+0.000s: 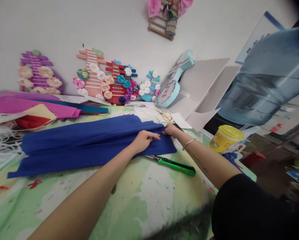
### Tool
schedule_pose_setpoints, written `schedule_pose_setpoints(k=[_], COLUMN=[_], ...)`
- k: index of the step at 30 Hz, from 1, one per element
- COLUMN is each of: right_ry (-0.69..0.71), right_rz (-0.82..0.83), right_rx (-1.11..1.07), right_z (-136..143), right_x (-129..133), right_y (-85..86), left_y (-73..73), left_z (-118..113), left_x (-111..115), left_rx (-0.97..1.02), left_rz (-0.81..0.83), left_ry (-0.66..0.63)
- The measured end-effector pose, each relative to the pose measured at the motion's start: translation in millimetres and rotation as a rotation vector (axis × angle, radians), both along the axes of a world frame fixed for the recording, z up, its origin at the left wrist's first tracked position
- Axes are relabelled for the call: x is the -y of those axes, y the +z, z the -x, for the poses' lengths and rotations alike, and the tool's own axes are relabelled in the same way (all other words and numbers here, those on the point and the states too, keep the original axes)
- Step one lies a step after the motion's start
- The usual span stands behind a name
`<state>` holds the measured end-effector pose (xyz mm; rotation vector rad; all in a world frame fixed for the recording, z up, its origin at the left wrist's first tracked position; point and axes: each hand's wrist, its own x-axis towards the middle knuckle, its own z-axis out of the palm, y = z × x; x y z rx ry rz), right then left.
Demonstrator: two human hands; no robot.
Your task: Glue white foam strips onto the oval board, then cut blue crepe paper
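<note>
Both hands pinch the right end of the folded blue crepe paper (89, 143) on the desk (151, 200): left hand (143, 140), right hand (171, 130), grip clamped on paper. Best to keep layers aligned and tension even; green utility knife (175, 164) lies just beside.

Both bare arms stretched forward and far. Left hand (143, 140) palm down, fingers curled, pressing flat. Right hand (171, 130) just right of it, fingertips pinched together, bracelet on wrist.

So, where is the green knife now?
The green knife lies on the table, just below the blue paper, between the person's two forearms.
</note>
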<state>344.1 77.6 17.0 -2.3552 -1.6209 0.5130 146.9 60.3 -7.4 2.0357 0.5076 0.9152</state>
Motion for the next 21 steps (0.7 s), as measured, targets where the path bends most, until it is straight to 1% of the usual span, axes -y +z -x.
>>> schedule_pose_setpoints(k=[5, 8, 9, 11, 13, 14, 15, 17, 19, 21], right_ry=[0.025, 0.045, 0.058, 0.111, 0.186, 0.248, 0.34, 0.461, 0.484, 0.485], right_rz=[-0.001, -0.09, -0.135, -0.209, -0.215, -0.202, -0.195, -0.177, -0.17, -0.22], right_rx=[0.101, 0.173, 0.198, 0.228, 0.218, 0.202, 0.19, 0.168, 0.206, 0.261], right_z=[-4.6, -2.6, -1.6, 0.6, 3.2, 4.8, 6.5, 10.3, 14.1, 16.9], right_x=[4.2, 21.6, 33.0, 64.5, 104.4, 125.3, 145.1, 177.8, 197.0, 202.7], right_y=[4.7, 14.9, 19.2, 27.5, 32.4, 32.5, 30.9, 22.6, 10.2, -2.2], left_y=[3.6, 5.6, 7.1, 11.4, 17.2, 20.5, 24.0, 31.1, 37.2, 40.9], left_z=[11.3, 19.1, 22.2, 29.3, 37.9, 43.0, 48.8, 63.5, 84.2, 112.9], left_x=[-9.2, -13.5, -14.6, -16.3, -16.6, -15.9, -14.4, -8.2, 1.6, 13.5], left_rx=[-0.074, -0.112, -0.12, -0.137, -0.163, -0.179, -0.194, -0.236, -0.327, -0.497], left_rz=[-0.043, -0.047, -0.047, -0.059, -0.09, -0.11, -0.134, -0.211, -0.341, -0.484], left_ry=[0.102, 0.143, 0.159, 0.203, 0.259, 0.29, 0.326, 0.414, 0.515, 0.615])
